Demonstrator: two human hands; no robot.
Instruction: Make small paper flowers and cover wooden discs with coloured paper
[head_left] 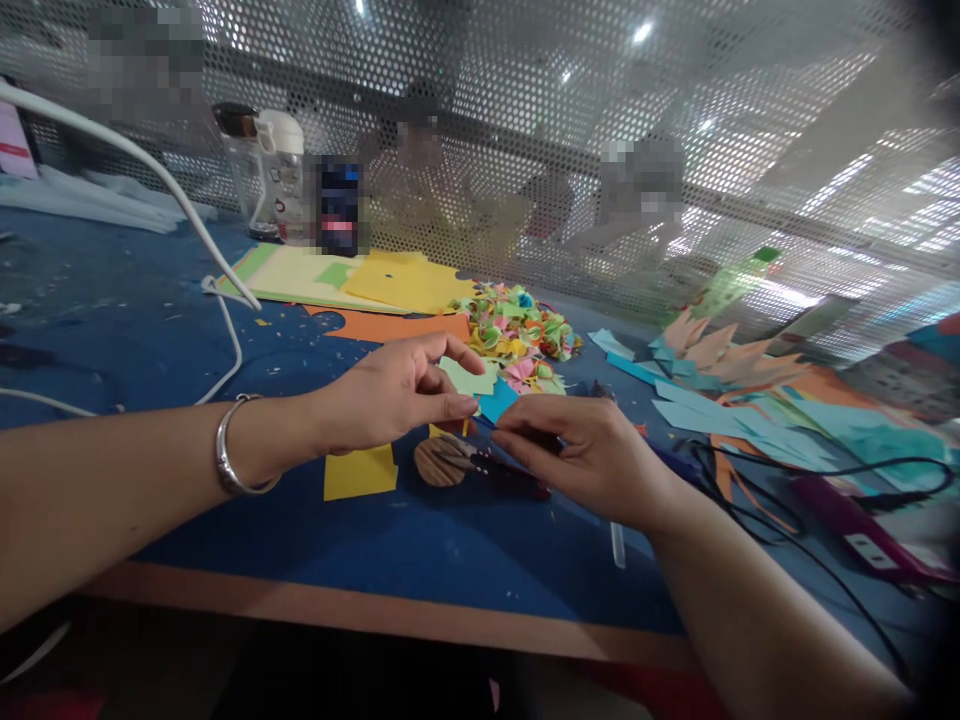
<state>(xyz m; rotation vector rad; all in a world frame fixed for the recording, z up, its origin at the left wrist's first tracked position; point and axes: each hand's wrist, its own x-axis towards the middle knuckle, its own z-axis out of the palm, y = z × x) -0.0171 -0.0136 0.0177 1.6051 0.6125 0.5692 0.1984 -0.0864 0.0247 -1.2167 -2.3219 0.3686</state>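
Note:
A small piece of blue paper (498,400) is between my two hands above the table. My right hand (581,445) pinches it at its right side, thumb against bent fingers. My left hand (409,388) meets its left corner at the thumb tip, the index finger reaching out above; the other fingers are partly hidden. Beneath the hands lie scissors (491,468), their blades over a round wooden piece (436,464). To the left is a yellow paper piece (360,474). Pale green paper (466,378) shows behind my left fingers.
Behind my hands is a heap of colourful folded paper bits (525,325). Yellow sheets (405,280) and an orange sheet (397,325) lie left of it. Bottles (285,180) and a phone (339,208) stand farther back. Light blue strips (750,415), black cables and a purple power bank (862,530) lie rightward.

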